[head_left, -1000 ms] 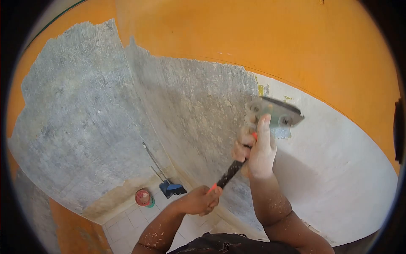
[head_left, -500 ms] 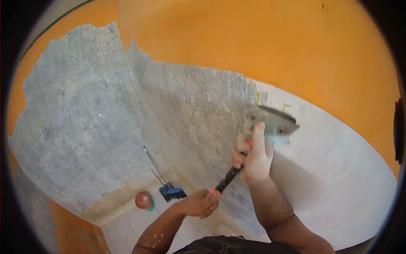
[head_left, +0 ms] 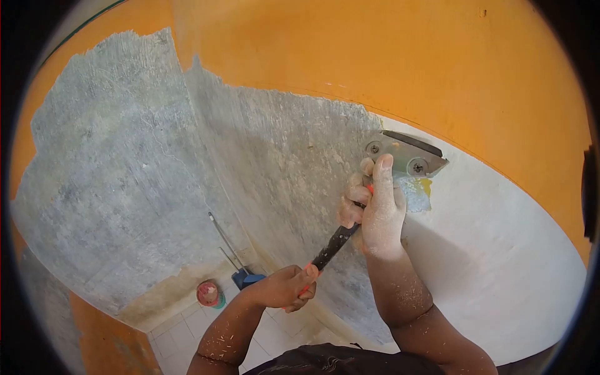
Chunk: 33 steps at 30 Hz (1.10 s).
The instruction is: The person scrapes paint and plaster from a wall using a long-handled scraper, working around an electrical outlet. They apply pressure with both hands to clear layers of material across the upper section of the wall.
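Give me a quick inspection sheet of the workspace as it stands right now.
Surface: wall, part orange paint, part bare grey, part white.
Job's things: scraper, blade against the wall where grey, white and orange meet.
Clutter: blue dustpan and red tub on the tiled floor.
Hands: right hand grips near the blade, left hand grips the handle's end.
Cables: nothing seen.
Surroundings: room corner left of the hands.

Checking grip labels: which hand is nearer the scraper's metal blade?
Right. The right hand grips the handle just below the blade; the left hand holds the handle's far end, lower down.
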Available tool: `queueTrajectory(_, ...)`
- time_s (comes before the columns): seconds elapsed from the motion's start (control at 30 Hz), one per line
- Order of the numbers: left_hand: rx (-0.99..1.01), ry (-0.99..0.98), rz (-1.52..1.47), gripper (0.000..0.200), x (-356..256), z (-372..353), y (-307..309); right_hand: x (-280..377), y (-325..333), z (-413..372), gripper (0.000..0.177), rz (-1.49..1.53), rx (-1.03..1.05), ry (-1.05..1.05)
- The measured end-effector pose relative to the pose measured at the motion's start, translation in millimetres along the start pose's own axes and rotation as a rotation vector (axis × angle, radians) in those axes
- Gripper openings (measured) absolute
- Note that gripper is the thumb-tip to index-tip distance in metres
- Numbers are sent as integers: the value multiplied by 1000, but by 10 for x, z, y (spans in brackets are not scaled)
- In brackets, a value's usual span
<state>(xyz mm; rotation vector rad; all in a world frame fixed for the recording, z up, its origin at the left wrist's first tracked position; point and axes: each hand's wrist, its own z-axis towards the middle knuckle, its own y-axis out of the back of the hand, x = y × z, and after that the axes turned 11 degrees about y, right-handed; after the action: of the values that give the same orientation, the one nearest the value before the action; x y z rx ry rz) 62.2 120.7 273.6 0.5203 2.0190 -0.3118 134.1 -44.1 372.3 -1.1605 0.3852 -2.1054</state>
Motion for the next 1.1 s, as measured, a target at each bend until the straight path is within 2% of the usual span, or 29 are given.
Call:
queueTrajectory(0.07, -48, 20, 44, 65, 21, -6, -74, -38, 56, -86, 40, 75, -45, -59)
queueTrajectory(0.13, 57, 33, -50, 66, 232, 42, -173, -110, 148, -154, 39, 58, -16, -63)
queueTrajectory(0.2, 58, 61, -79, 66, 221, 60, -169, -112, 152, -175, 39, -40, -23, -60)
queueTrajectory(0.27, 68, -51, 12, 67, 62, 59, -50, -24, 27, -63, 39, -26, -67, -69)
queueTrajectory(0.33, 97, -47, 9, 68, -40, -8, -15, 18, -50, 28, 39, -24, -31, 16)
queueTrajectory(0.4, -59, 34, 86, 67, -26, -13, 11, -35, 13, -35, 39, 21, -12, 31)
queueTrajectory(0.43, -64, 26, 90, 67, 35, 5, -24, -57, 64, -117, 38, 26, -41, -2)
queueTrajectory(0.5, 58, 70, -35, 65, 157, 45, -132, -76, 127, -212, 37, 15, -49, -26)
queueTrajectory(0.6, 5, 9, 11, 62, 26, 50, -37, -32, 55, -74, 36, 48, -35, -2)
queueTrajectory(0.67, 82, 23, 11, 61, -66, -2, 6, 18, 6, -19, 36, 16, -19, 14)
queueTrajectory(0.73, -60, 29, 86, 61, -78, -50, -18, 0, 6, -43, 36, 129, -49, -14)
queueTrajectory(0.87, 31, 75, 58, 66, 100, -3, -134, -99, 170, -215, 36, 96, -56, -58)
queueTrajectory(0.97, -26, 6, 128, 67, -95, -39, -84, 25, 19, -54, 37, 59, -15, 7)
queueTrajectory(1.07, -27, 7, 125, 67, -107, -58, -23, 17, -72, -42, 40, 61, -76, 9)
queueTrajectory(1.1, -70, 2, 129, 68, -23, -63, -61, -3, 27, -100, 37, 152, -52, -37)
